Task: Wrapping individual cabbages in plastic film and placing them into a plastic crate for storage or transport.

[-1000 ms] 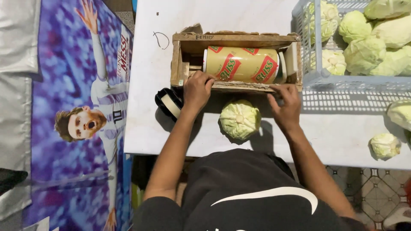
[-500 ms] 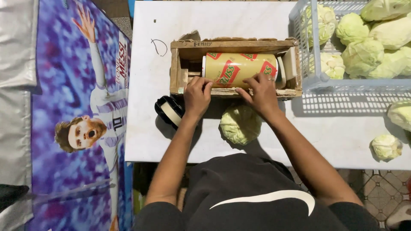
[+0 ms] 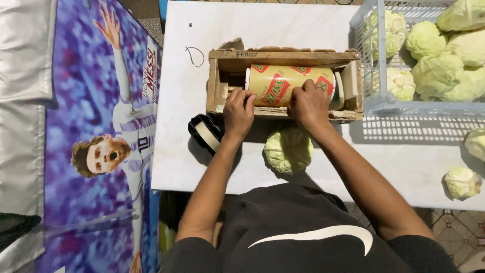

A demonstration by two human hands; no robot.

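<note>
A yellow roll with red and green print (image 3: 283,83) lies on its side inside a worn wooden box (image 3: 225,60) on the white table (image 3: 222,30). My left hand (image 3: 238,112) rests on the roll's left end at the box's front wall. My right hand (image 3: 309,102) presses on the roll's right part, fingers curled over it. A pale green cabbage (image 3: 288,149) sits on the table just in front of the box, between my forearms.
A black tape dispenser (image 3: 204,132) lies left of my left wrist. A light blue plastic crate (image 3: 399,103) holds several cabbages at the right. Two loose cabbages (image 3: 461,181) lie near the table's right front edge. A purple poster (image 3: 96,136) covers the floor at left.
My right hand moved from the box's right front corner leftward onto the roll. The left hand stayed at the roll's left end.
</note>
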